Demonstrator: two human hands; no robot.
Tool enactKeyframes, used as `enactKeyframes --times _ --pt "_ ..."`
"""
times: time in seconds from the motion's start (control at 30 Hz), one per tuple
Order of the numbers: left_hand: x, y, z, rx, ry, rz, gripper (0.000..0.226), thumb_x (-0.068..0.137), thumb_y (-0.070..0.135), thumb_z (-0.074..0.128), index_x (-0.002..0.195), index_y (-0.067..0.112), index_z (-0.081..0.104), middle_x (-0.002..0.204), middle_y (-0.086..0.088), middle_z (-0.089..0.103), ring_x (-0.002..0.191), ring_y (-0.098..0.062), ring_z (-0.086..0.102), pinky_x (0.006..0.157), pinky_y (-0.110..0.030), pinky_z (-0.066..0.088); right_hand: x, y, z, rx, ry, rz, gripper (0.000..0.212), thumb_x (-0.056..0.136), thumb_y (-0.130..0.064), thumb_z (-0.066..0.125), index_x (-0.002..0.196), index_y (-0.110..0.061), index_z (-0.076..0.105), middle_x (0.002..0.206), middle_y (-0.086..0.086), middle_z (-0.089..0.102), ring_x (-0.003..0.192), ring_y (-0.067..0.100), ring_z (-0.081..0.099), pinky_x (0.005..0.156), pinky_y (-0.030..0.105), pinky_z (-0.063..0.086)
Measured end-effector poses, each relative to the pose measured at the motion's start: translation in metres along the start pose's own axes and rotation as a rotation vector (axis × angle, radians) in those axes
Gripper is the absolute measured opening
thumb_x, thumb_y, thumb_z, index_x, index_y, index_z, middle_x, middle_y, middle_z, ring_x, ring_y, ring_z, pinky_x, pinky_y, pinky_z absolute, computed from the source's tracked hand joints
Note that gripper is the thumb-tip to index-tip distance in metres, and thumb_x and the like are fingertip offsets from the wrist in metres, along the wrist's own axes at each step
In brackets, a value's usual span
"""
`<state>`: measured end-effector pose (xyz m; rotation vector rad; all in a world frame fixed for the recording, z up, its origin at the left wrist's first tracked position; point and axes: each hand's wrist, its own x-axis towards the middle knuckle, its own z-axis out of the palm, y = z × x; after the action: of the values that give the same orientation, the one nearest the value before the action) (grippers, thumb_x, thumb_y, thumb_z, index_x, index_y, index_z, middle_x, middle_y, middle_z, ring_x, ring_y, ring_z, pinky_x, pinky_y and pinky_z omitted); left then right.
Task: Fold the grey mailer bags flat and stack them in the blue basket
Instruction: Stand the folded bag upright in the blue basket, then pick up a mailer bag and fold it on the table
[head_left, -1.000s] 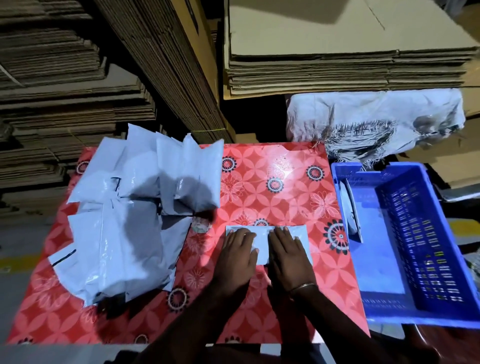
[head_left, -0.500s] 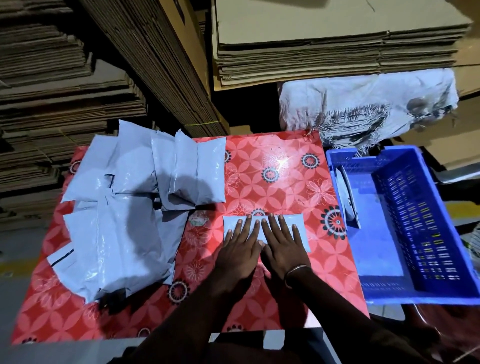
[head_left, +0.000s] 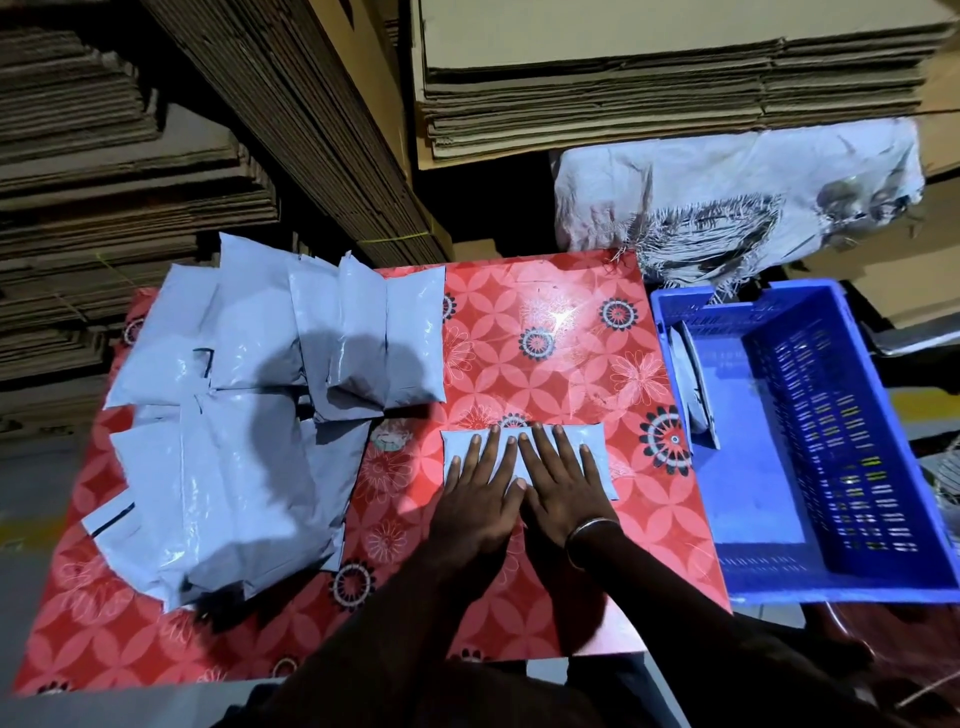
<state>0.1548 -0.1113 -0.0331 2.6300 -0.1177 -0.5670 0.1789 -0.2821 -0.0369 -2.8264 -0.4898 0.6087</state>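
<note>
Since half a second ago both hands have slid a little further up the folded mailer bag, the fingers now fanned wider across it. From the head view, the left hand and the right hand lie side by side, palms down, fingers straight and spread, pressing the bag flat against the table; a thin metal bangle circles the right wrist. That bag is a narrow, pale grey, slightly glossy plastic strip near the table's middle, its ends showing past the fingers on either side. A red, shiny floral cover with dark rosettes lies over the table. To the left sits a loose heap of unfolded mailer bags, smooth, puffy and overlapping, with a dark shadow over its centre. Just beside the table's right edge stands the blue basket, rigid plastic with slotted walls; a few flat grey bags lean on edge against its left wall. Beyond the table rise stacks of flattened corrugated cardboard, ribbed at the edges, and a frayed white woven sack lies behind the basket.
</note>
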Motion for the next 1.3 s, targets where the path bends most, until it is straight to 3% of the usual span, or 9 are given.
enactKeyframes --times 0.33,0.57,0.73,0.9,0.97,1.0,1.1,1.17,1.3 --pt "0.001 0.002 -0.004 -0.015 -0.032 -0.032 0.059 0.108 0.048 0.020 0.158 0.048 -0.012 0.162 0.025 -0.030 0.151 -0.005 -0.029 0.127 -0.043 -0.010 0.002 0.000 -0.001 -0.026 -0.033 0.011 0.074 0.089 -0.058 -0.010 0.158 -0.034 -0.015 0.162 -0.009 -0.029 0.148 0.015 -0.034 0.120 0.045 -0.021" --pt "-0.008 -0.004 -0.008 0.056 0.014 -0.032 0.058 0.108 0.051 0.020 0.153 0.057 -0.015 0.163 0.025 -0.029 0.152 -0.007 -0.028 0.126 -0.045 -0.012 -0.001 0.011 0.000 -0.036 -0.023 -0.016 0.065 0.105 -0.056 0.020 0.159 -0.038 -0.011 0.166 -0.009 -0.022 0.150 0.018 -0.031 0.124 0.045 -0.013" --pt "-0.015 -0.028 -0.004 0.091 0.076 -0.071 0.060 0.107 0.053 0.023 0.153 0.058 -0.015 0.165 0.022 -0.026 0.155 -0.011 -0.022 0.127 -0.052 -0.004 -0.013 0.026 0.000 0.022 -0.003 0.039 0.068 0.102 -0.065 0.019 0.157 -0.044 -0.015 0.163 -0.015 -0.029 0.147 0.016 -0.036 0.122 0.047 -0.013" --pt "-0.018 -0.043 -0.005 0.151 0.085 -0.072 0.061 0.104 0.058 0.022 0.156 0.055 -0.011 0.169 0.017 -0.016 0.158 -0.014 -0.010 0.126 -0.055 0.006 -0.024 0.045 -0.002 0.078 -0.040 0.130 0.069 0.099 -0.070 0.016 0.154 -0.048 -0.020 0.160 -0.021 -0.033 0.150 0.021 -0.029 0.122 0.052 -0.007" --pt "-0.016 -0.042 -0.007 0.165 0.117 -0.055 0.060 0.104 0.054 0.030 0.159 0.051 0.006 0.172 0.011 0.002 0.158 -0.018 0.004 0.122 -0.055 0.016 -0.023 0.045 -0.008 0.143 -0.029 0.139 0.064 0.101 -0.067 0.018 0.158 -0.047 -0.006 0.165 -0.020 -0.021 0.153 0.020 -0.022 0.123 0.051 -0.003" --pt "-0.016 -0.041 -0.010 0.179 0.161 -0.029 0.057 0.103 0.051 0.034 0.158 0.047 0.022 0.170 0.006 0.017 0.156 -0.023 0.019 0.119 -0.053 0.026 -0.022 0.044 -0.013 0.158 0.021 0.133 0.061 0.103 -0.062 0.021 0.159 -0.043 0.009 0.168 -0.014 -0.007 0.155 0.022 -0.011 0.123 0.051 0.003" --pt "-0.010 -0.041 -0.019 0.178 0.271 0.023 0.048 0.099 0.040 0.045 0.146 0.030 0.053 0.152 -0.005 0.045 0.134 -0.030 0.049 0.109 -0.043 0.042 -0.010 0.038 -0.029 0.106 0.228 0.061 0.053 0.095 -0.038 0.048 0.145 -0.020 0.048 0.149 0.006 0.047 0.141 0.033 0.041 0.109 0.048 0.037" --pt "-0.003 -0.037 -0.025 0.167 0.291 0.045 0.053 0.096 0.034 0.058 0.147 0.019 0.051 0.153 -0.009 0.044 0.137 -0.031 0.046 0.112 -0.044 0.041 0.002 0.033 -0.034 0.072 0.254 0.050 0.050 0.090 -0.027 0.060 0.139 -0.019 0.053 0.138 0.007 0.055 0.131 0.034 0.050 0.101 0.047 0.045" --pt "0.008 -0.021 -0.038 0.178 0.221 0.098 0.076 0.086 0.026 0.075 0.152 0.010 0.043 0.150 -0.011 0.050 0.136 -0.030 0.046 0.114 -0.045 0.041 0.014 0.029 -0.039 0.026 0.164 0.087 0.053 0.086 -0.027 0.064 0.139 -0.025 0.056 0.131 0.008 0.063 0.131 0.039 0.050 0.105 0.052 0.041"
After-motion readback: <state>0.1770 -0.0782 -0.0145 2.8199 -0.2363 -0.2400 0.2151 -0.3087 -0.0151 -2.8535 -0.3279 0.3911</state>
